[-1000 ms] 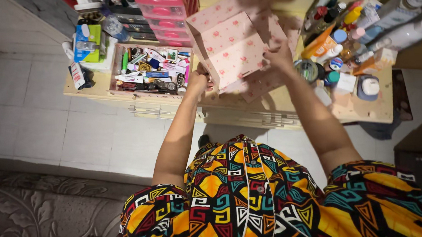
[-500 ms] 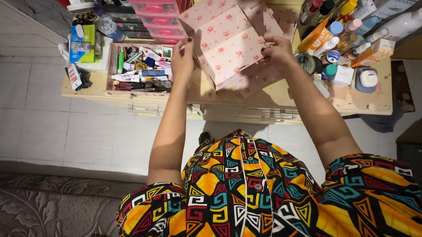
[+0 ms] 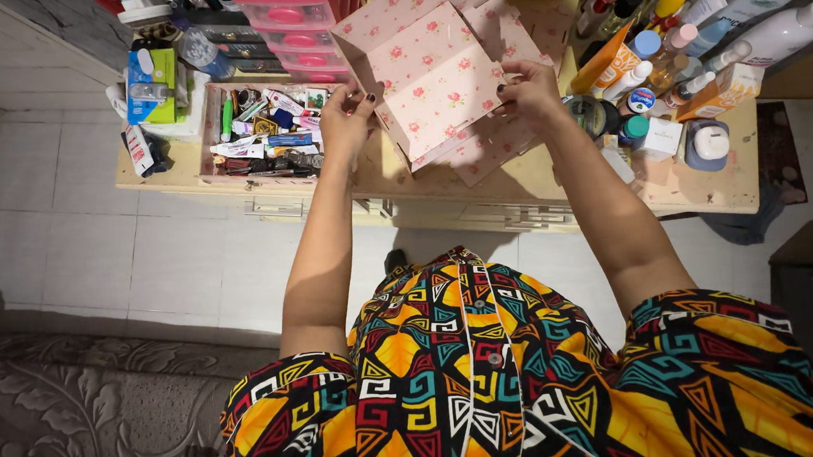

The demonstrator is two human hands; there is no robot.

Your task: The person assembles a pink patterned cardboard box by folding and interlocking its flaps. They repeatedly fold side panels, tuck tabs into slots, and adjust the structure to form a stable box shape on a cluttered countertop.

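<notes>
I hold a pink cardboard box (image 3: 433, 79) printed with small roses, tilted up above a wooden dresser top (image 3: 538, 184). Its flaps stand open at the back and sides. My left hand (image 3: 347, 117) grips the box's left edge. At the right edge, my right hand (image 3: 526, 88) pinches the box between fingers and thumb. More pink flowered cardboard (image 3: 492, 144) lies flat under the box.
A shallow tray (image 3: 259, 134) crowded with tubes and small cosmetics sits left of the box. Pink plastic drawers (image 3: 289, 25) stand behind it. Bottles, jars and tubes (image 3: 672, 43) crowd the dresser's right side. White tiled floor (image 3: 89, 244) and a patterned carpet (image 3: 83, 418) lie below.
Both hands have kept hold of the pink box and turned it slightly, so its inner face tilts more toward me. My left hand shifted along the left edge.
</notes>
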